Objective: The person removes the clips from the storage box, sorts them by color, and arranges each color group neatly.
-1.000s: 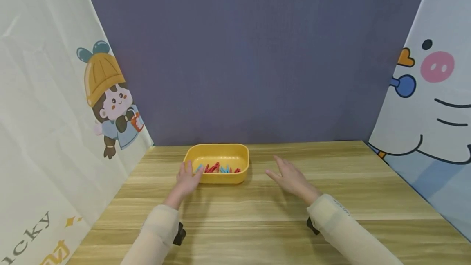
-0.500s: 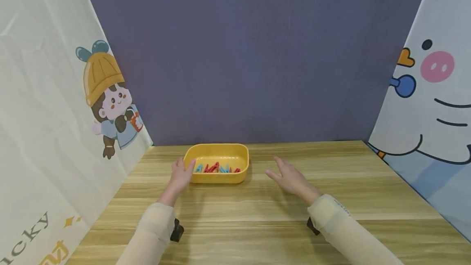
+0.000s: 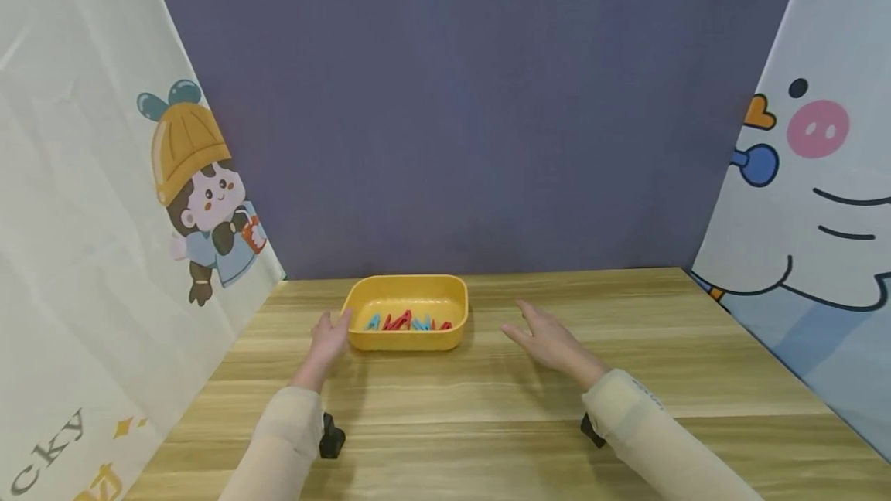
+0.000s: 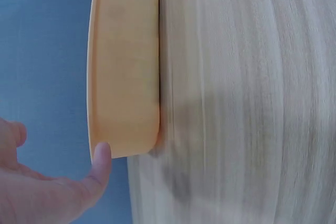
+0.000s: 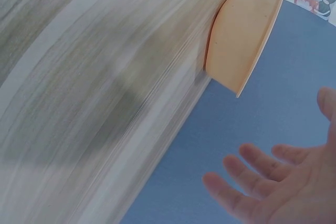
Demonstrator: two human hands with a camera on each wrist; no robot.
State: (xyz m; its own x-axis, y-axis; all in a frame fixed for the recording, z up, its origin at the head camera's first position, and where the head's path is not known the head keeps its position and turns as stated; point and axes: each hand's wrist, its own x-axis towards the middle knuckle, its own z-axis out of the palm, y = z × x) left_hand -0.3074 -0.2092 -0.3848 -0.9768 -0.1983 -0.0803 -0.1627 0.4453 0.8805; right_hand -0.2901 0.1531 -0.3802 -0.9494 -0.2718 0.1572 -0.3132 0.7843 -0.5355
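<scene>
A yellow plastic basin [image 3: 407, 341] stands near the back of the wooden table, with several red clothespins [image 3: 398, 322] and light blue clothespins [image 3: 421, 324] on its bottom. My left hand [image 3: 327, 340] is right beside the basin's left end, relaxed and holding nothing. In the left wrist view the left thumb [image 4: 101, 162] overlaps the basin's corner. Out to the right of the basin hovers my right hand [image 3: 553, 342], its fingers extended and apart from anything. The right wrist view shows that palm [image 5: 294, 187] bare, with the basin [image 5: 244, 30] beyond it.
The wood-grain table [image 3: 473, 439] stretches in front of the basin and to its right. A dark grey-blue panel [image 3: 445, 114] rises behind the table's back edge. Printed cartoon sheets flank it: a child figure [image 3: 209, 192] at left, a pig-nosed figure [image 3: 814, 192] at right.
My left hand has drawn left from over the basin's front left corner to beside its left end. The right hand has stayed in place. The head view has shifted slightly.
</scene>
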